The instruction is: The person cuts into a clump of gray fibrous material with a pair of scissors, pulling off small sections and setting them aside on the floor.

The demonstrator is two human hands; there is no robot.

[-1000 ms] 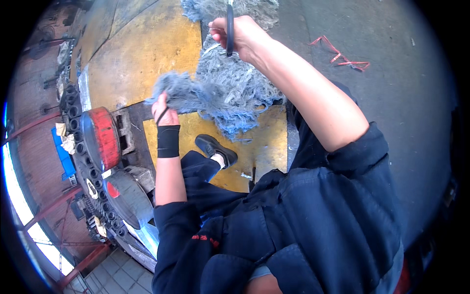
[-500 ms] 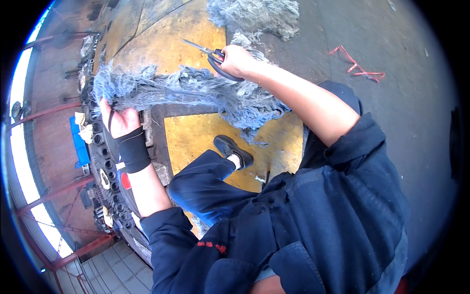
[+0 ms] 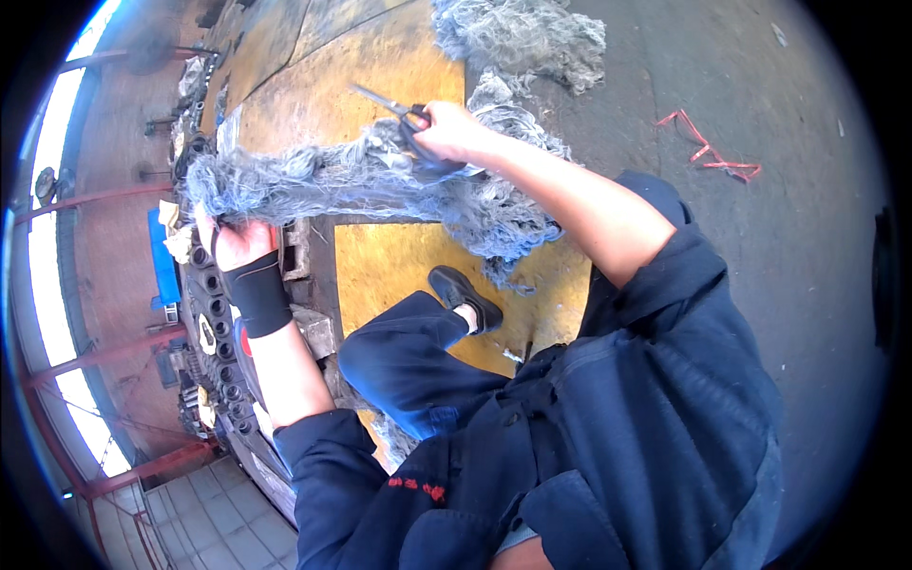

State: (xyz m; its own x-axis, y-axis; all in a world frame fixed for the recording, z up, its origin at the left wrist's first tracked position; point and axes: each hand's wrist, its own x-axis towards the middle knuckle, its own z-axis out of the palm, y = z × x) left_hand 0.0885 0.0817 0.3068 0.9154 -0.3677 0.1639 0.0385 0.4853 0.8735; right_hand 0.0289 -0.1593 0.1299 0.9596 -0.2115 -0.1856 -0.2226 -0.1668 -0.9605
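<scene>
A long hank of tangled grey-blue fibre stretches across in front of me. Its left end is in my left hand, whose fingers are partly hidden by the strands; a black wrap covers that wrist. My right hand grips a pair of scissors by the black handles, over the right part of the hank. The blades point up and to the left, away from the strands, and look nearly closed. To the right, the hank droops in a thick clump.
A second fibre heap lies on the floor ahead. Yellow boards lie under my shoe. A red strap is on the dark floor at right. Round dark parts line a bench on the left, near a blue bin.
The view has shifted, moving the surroundings slightly right. My right hand with the scissors has come down a little onto the hank. My left hand still has its end.
</scene>
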